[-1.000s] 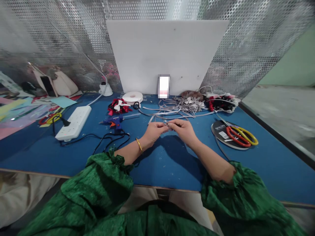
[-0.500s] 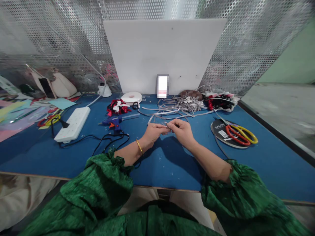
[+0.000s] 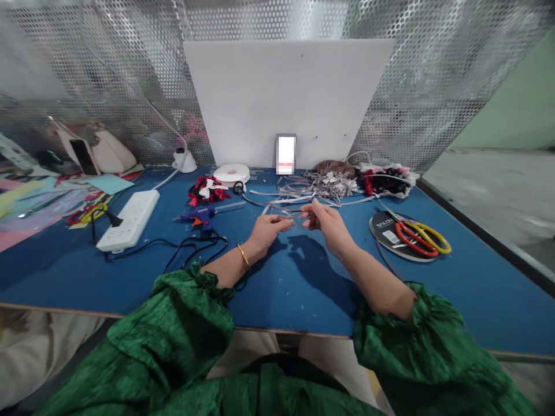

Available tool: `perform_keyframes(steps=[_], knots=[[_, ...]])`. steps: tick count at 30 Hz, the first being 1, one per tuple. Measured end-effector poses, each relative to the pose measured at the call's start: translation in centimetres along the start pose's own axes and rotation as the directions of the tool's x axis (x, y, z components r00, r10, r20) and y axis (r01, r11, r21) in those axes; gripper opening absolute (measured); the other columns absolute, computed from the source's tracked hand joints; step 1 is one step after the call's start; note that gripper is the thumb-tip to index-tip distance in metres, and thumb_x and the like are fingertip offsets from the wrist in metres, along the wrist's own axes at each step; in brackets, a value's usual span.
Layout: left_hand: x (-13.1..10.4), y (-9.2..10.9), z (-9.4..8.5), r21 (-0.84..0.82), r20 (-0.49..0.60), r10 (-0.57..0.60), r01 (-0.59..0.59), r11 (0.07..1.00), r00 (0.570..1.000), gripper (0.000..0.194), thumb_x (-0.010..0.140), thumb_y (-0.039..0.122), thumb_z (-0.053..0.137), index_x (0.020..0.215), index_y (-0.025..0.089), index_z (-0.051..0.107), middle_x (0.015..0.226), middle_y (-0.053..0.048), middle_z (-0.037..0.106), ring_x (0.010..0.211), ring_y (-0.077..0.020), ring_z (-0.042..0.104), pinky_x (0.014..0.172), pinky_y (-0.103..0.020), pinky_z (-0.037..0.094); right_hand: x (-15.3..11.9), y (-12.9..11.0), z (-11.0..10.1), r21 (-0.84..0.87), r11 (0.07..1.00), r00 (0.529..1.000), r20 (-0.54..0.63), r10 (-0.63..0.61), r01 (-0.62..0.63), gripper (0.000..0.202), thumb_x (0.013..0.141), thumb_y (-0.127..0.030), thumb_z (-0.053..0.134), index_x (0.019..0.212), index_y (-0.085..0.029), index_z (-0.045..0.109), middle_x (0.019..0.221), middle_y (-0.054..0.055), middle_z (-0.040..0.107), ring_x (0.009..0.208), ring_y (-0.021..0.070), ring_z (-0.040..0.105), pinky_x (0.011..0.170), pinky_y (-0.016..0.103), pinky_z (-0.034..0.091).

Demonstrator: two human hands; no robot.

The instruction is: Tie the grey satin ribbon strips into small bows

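Observation:
My left hand (image 3: pixel 269 232) is above the blue table, its thumb and fingers pinched on something small that I cannot make out. To its right, my right hand (image 3: pixel 326 224) is raised a little higher with its fingers slightly parted, and nothing clear shows between them. The two hands do not touch. Just behind them lie loose grey and white ribbons (image 3: pixel 295 200) and a pile of grey ribbon bows (image 3: pixel 336 184). A blue glue gun (image 3: pixel 200 217) rests left of my left hand.
White power strip (image 3: pixel 130 221) and black cable at left; white ribbon roll (image 3: pixel 232 174) and red-white bows (image 3: pixel 207 190) behind. A phone (image 3: pixel 286 154) leans on the white board (image 3: pixel 286 92). Red-yellow scissors (image 3: pixel 420 238) lie on a black spool (image 3: pixel 381 230) at right.
My hands have come apart. The right hand has moved up and away from the left, and its fingers have loosened. My left hand has shifted slightly left.

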State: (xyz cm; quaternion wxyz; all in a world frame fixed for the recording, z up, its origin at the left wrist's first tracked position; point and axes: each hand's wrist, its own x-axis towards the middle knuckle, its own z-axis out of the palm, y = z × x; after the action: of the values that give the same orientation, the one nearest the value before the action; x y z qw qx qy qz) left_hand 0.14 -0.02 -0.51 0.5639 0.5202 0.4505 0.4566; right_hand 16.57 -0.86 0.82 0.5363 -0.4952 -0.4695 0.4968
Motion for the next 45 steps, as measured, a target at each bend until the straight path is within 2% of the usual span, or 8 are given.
perform_keyframes(steps=[7, 21, 29, 31, 33, 36, 41, 45], knots=[[0.0, 0.1, -0.1, 0.008, 0.04, -0.023, 0.023, 1.0, 0.999, 0.028, 0.061, 0.04, 0.078, 0.07, 0.014, 0.073, 0.069, -0.004, 0.065, 0.065, -0.0117, 0.053, 0.067, -0.026, 0.042, -0.2, 0.3, 0.2, -0.072, 0.997, 0.997, 0.081, -0.009, 0.015, 0.04, 0.064, -0.054, 0.074, 0.071, -0.017, 0.061, 0.057, -0.001, 0.057, 0.054, 0.0106, 0.052, 0.054, 0.024, 0.039], [0.2, -0.1, -0.2, -0.061, -0.03, -0.051, 0.049, 0.997, 0.998, 0.029, 0.064, 0.041, 0.076, 0.076, 0.014, 0.073, 0.072, -0.006, 0.067, 0.067, -0.0129, 0.059, 0.067, -0.027, 0.046, -0.4, 0.3, 0.2, -0.033, 0.999, 0.982, 0.185, 0.042, -0.037, 0.033, 0.066, -0.045, 0.075, 0.069, -0.017, 0.059, 0.059, -0.003, 0.057, 0.051, 0.0083, 0.052, 0.053, 0.023, 0.039], [0.7, -0.1, -0.5, -0.111, -0.186, -0.074, 0.054, 0.992, 0.98, 0.038, 0.068, 0.052, 0.072, 0.078, 0.015, 0.07, 0.081, -0.008, 0.068, 0.066, -0.0111, 0.059, 0.059, -0.023, 0.043, -0.3, 0.4, -0.5, -0.263, 0.949, 0.87, 0.412, 0.272, -0.172, 0.024, 0.067, -0.037, 0.074, 0.068, -0.016, 0.063, 0.057, 0.0, 0.062, 0.046, 0.0082, 0.053, 0.047, 0.02, 0.04], [1.0, -0.3, -0.8, -0.135, -0.212, -0.105, 0.077, 0.988, 0.972, 0.037, 0.068, 0.051, 0.072, 0.078, 0.015, 0.069, 0.081, -0.007, 0.068, 0.064, -0.0102, 0.058, 0.059, -0.023, 0.043, 0.2, 0.3, -1.1, -0.194, 0.971, 0.93, 0.311, 0.196, -0.14, 0.026, 0.066, -0.038, 0.075, 0.069, -0.016, 0.063, 0.058, 0.0, 0.063, 0.047, 0.0084, 0.054, 0.047, 0.021, 0.041], [1.2, -0.5, -1.0, -0.144, -0.209, -0.128, 0.099, 0.985, 0.97, 0.034, 0.068, 0.047, 0.073, 0.078, 0.015, 0.069, 0.08, -0.007, 0.067, 0.062, -0.0093, 0.057, 0.06, -0.023, 0.043, 0.9, -0.2, -1.9, 0.038, 0.999, 1.0, 0.015, 0.021, -0.022, 0.031, 0.065, -0.041, 0.076, 0.08, -0.018, 0.062, 0.073, 0.001, 0.068, 0.053, 0.0094, 0.059, 0.05, 0.021, 0.044], [1.2, -0.6, -0.9, -0.126, -0.196, -0.12, 0.096, 0.987, 0.973, 0.028, 0.069, 0.041, 0.072, 0.078, 0.015, 0.07, 0.079, -0.006, 0.067, 0.062, -0.0087, 0.056, 0.059, -0.022, 0.042, 1.7, -0.9, -3.0, 0.204, 0.978, 0.996, -0.084, -0.031, 0.048, 0.047, 0.068, -0.047, 0.074, 0.106, -0.025, 0.056, 0.102, 0.005, 0.07, 0.073, 0.017, 0.07, 0.058, 0.027, 0.05], [1.0, -0.5, -0.7, -0.073, -0.176, -0.106, 0.094, 0.993, 0.979, 0.021, 0.071, 0.034, 0.068, 0.078, 0.015, 0.07, 0.078, -0.006, 0.067, 0.062, -0.0084, 0.055, 0.06, -0.022, 0.041, 1.5, 0.7, -2.0, -0.251, 0.968, 0.988, 0.144, 0.049, -0.011, 0.021, 0.077, -0.037, 0.066, 0.088, -0.019, 0.063, 0.079, 0.005, 0.07, 0.058, 0.0143, 0.064, 0.057, 0.026, 0.045], [0.7, -0.4, -0.6, -0.023, -0.142, -0.085, 0.083, 0.996, 0.986, 0.018, 0.071, 0.03, 0.068, 0.079, 0.014, 0.07, 0.077, -0.006, 0.067, 0.063, -0.0099, 0.055, 0.062, -0.024, 0.041, 0.6, 2.3, -0.5, -0.69, 0.638, 0.915, 0.399, -0.057, 0.341, 0.009, 0.082, -0.028, 0.061, 0.083, -0.02, 0.065, 0.073, 0.003, 0.067, 0.065, 0.0165, 0.06, 0.061, 0.027, 0.039]])
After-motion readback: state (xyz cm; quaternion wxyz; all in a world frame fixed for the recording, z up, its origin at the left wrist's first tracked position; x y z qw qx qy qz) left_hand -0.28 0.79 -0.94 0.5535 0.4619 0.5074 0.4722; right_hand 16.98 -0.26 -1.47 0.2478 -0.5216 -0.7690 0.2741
